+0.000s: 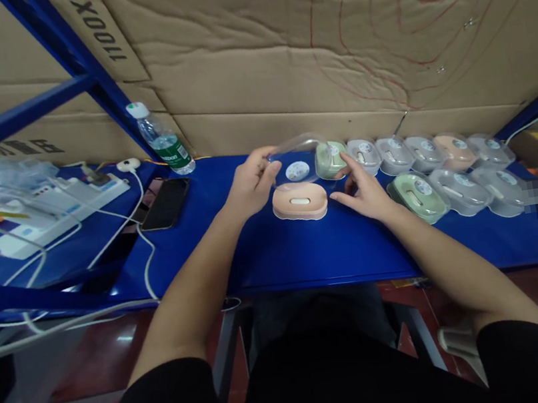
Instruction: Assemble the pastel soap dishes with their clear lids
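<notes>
My left hand (252,184) grips the left end of a clear plastic cover (298,146), which bears an oval sticker. The cover is tilted up just behind a peach oval box (300,201) that has a white slot piece on top and lies on the blue shelf. To the right of that box, my right hand (362,189) is held with thumb and fingers apart and nothing between them. Its index finger reaches up beside a green covered box (332,160); whether it touches that box or the cover's edge, I cannot tell.
Several covered boxes in grey, peach and green stand in two rows, including a grey one (464,187). A water bottle (166,142), a phone (165,203) and a power strip (59,216) with loose white cables are at left. Cardboard (266,47) backs the blue shelf (278,264).
</notes>
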`<state>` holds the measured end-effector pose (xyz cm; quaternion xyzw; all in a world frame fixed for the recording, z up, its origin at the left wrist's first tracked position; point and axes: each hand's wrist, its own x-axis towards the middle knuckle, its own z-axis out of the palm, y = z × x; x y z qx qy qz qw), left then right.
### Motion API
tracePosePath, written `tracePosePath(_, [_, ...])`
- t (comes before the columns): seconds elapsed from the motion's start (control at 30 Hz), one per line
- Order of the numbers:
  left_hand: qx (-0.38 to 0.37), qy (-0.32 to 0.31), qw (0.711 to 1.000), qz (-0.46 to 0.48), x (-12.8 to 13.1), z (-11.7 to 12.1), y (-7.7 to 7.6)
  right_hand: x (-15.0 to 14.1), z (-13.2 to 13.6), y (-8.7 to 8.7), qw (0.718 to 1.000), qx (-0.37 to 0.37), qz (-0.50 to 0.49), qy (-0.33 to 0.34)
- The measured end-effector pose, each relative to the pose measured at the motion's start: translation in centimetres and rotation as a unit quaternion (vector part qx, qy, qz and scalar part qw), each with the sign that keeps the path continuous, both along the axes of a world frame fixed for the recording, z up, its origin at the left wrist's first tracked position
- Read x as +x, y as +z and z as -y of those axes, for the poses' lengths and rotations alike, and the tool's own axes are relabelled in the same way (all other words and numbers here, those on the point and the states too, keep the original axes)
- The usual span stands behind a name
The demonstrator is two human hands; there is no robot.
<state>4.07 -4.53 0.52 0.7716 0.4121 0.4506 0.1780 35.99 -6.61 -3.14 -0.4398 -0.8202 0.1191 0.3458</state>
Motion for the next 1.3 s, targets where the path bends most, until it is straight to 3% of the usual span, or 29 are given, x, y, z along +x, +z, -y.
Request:
tracePosePath(0.07, [-0.046,-0.055,0.997,0.028,0.6,-0.6,-0.8,-0.1,-0.1,-0.4,1.0,0.027,-0.008,0.008])
tracePosePath(0.13, [-0.087,-0.071,0.993,0.048,1.1,-1.3,-1.8,-0.3,-0.2,-0.9,0.999,0.046,-0.019,0.018])
tracePosePath(0.3, [-0.138,-0.012,0.99,0.019,1.8,-2.3,-3.3,-0.9,-0.1,-1.6,0.999,0.021,-0.032,-0.003])
tracePosePath(0.5, [-0.155,0.029,0.981,-0.116,2.2,-1.8,-3.0,-1.1,0.0,-1.2,0.999,-0.015,0.038,-0.029])
tracePosePath(0.67, [-0.201,0.029,0.969,-0.144,2.3,-1.7,-2.6,-1.0,0.1,-0.8,0.994,-0.052,0.091,-0.012])
tracePosePath(0.83, [-0.217,0.043,0.955,-0.199,1.9,-1.3,-1.8,-1.3,0.4,-0.4,0.99,-0.042,0.134,-0.012])
tracePosePath(1.1, [-0.208,0.024,0.949,-0.235,1.6,-1.3,-2.1,-1.0,0.4,0.0,0.984,-0.04,0.158,-0.067])
tracePosePath(1.17, [-0.216,0.018,0.948,-0.234,1.8,-1.3,-2.3,-0.7,0.3,-0.2,0.989,-0.035,0.137,-0.041])
tracePosePath(1.3, [-0.229,-0.001,0.952,-0.204,2.1,-1.0,-2.8,-0.7,0.1,-0.2,0.989,0.0,0.117,0.094])
